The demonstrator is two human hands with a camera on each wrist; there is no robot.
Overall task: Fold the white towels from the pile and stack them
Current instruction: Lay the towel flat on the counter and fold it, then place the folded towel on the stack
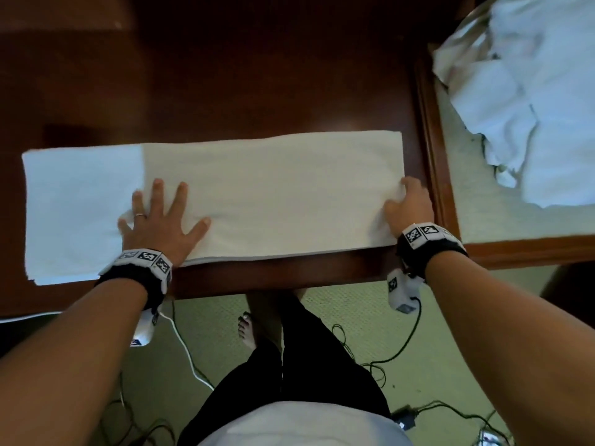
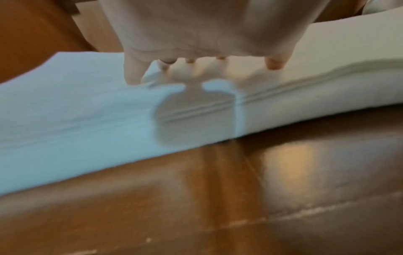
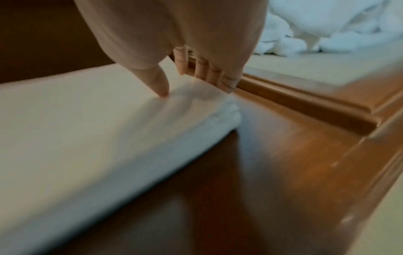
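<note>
A long white towel (image 1: pixel 273 188), folded into a narrow strip, lies across the dark wooden table (image 1: pixel 257 75). My left hand (image 1: pixel 161 217) lies flat on it left of the middle, fingers spread; in the left wrist view the left hand (image 2: pixel 202 60) presses its fingertips on the towel (image 2: pixel 87 112). At the strip's right end my right hand (image 1: pixel 409 201) grips the layered edge. In the right wrist view that hand (image 3: pixel 187 82) has its thumb on top of the towel (image 3: pixel 76 129) and its fingers curled over the end. The pile of crumpled white towels (image 1: pixel 541 107) lies to the right.
The pile (image 3: pixel 316 25) rests on a pale green surface beyond a raised wooden rim (image 1: pixel 431 140) at the table's right. Black and white cables (image 1: pixel 402 342) trail over the green carpet below the front edge, near my legs and bare foot (image 1: pixel 248 329).
</note>
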